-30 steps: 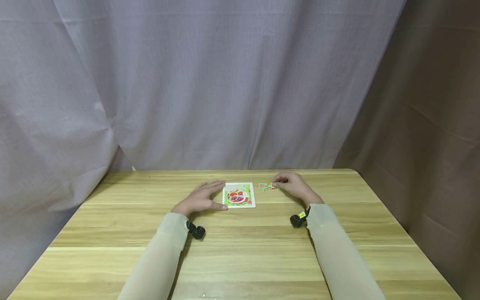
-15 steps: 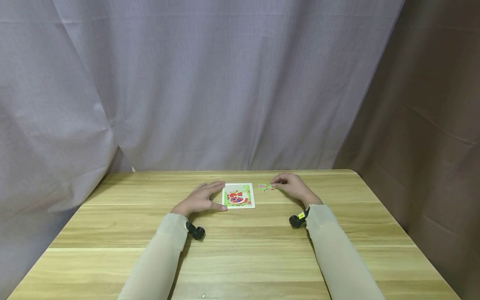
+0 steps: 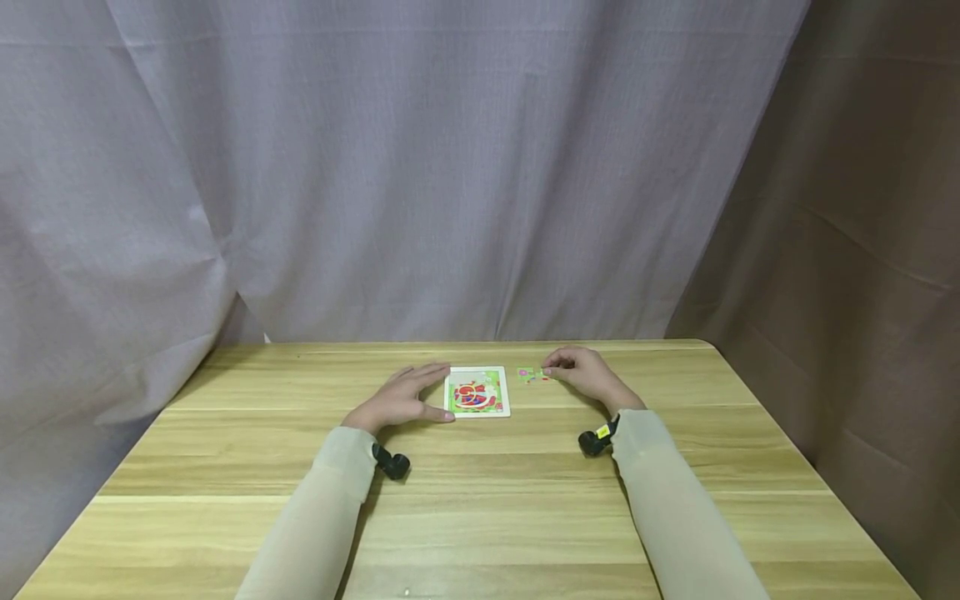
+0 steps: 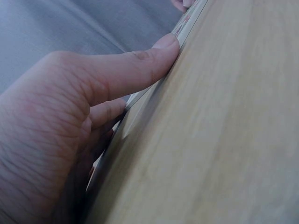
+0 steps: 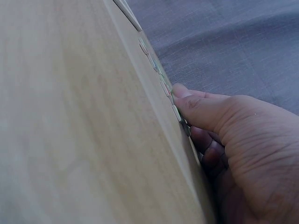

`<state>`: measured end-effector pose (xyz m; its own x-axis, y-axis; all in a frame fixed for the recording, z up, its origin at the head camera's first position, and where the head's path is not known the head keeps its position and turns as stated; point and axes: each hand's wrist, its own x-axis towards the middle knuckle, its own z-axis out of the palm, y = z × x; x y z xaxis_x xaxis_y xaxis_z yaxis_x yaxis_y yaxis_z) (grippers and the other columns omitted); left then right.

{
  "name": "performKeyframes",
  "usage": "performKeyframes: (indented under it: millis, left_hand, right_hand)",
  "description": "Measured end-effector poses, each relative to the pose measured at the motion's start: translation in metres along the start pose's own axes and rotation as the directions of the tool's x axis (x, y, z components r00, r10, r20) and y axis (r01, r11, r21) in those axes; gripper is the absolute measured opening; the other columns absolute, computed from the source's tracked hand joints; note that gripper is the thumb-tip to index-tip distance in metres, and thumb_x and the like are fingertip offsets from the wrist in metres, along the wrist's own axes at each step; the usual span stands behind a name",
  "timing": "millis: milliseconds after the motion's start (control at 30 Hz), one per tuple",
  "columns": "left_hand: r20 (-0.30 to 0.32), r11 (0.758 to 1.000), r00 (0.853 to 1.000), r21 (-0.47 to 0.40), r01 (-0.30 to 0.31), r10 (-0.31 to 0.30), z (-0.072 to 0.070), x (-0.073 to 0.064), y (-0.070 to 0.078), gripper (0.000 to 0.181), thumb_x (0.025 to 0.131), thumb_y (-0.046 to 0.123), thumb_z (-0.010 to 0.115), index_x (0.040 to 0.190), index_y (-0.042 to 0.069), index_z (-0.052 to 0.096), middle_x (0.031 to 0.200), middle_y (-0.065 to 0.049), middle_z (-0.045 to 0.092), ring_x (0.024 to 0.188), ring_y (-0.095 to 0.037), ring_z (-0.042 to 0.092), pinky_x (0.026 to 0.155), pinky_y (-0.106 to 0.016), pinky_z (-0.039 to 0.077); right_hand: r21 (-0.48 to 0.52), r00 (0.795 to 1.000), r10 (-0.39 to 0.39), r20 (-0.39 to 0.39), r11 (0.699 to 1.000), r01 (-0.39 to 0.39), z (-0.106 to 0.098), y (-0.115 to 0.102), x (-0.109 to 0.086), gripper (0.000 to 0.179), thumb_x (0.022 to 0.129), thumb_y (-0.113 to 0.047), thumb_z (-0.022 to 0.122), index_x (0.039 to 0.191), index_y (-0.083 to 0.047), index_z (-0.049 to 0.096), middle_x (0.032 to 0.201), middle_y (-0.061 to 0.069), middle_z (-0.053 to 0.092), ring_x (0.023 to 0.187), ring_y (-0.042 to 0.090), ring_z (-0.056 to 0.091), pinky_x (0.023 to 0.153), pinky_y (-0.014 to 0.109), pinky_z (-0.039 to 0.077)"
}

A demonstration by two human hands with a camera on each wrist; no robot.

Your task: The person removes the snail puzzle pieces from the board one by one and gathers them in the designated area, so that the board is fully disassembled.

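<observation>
In the head view, a square picture puzzle tray with a white rim lies near the table's far edge. Its picture is red, green and white, with a grey bare patch at the upper left. My left hand spans the tray's left side, fingers near the upper corner and thumb on the lower one. The left wrist view shows that thumb resting on the rim. To the right of the tray lie green and pink jigsaw pieces. My right hand pinches the rightmost jigsaw piece, its fingers partly hiding it.
The wooden table reaches back to a grey curtain. A darker curtain hangs along the right side. Each wrist wears a small black camera, such as the left wrist camera.
My right hand and the jigsaw pieces have shifted very slightly left, with less of the pinched piece showing. My left hand stays at the tray.
</observation>
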<state>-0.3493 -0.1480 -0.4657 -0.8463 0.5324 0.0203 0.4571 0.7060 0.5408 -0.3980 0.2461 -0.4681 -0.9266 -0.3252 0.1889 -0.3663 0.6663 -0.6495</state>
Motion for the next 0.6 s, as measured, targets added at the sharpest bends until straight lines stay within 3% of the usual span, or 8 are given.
performKeyframes:
  millis: [600]
  left_hand:
    - [0.002,1.000,1.000,-0.005,0.006,-0.006,-0.0023,-0.0017,0.0031,0.104,0.093,0.054,0.083,0.176,0.009,0.038,0.186,-0.013,0.033,0.173,-0.039,0.028,0.144,-0.064,0.009]
  right_hand:
    - [0.008,1.000,0.004,0.000,1.000,-0.004,-0.0011,-0.0022,-0.0030,0.015,0.108,-0.017,0.076,0.114,-0.006,0.084,0.108,0.010,0.080,0.097,0.018,0.066,0.090,0.036,0.053]
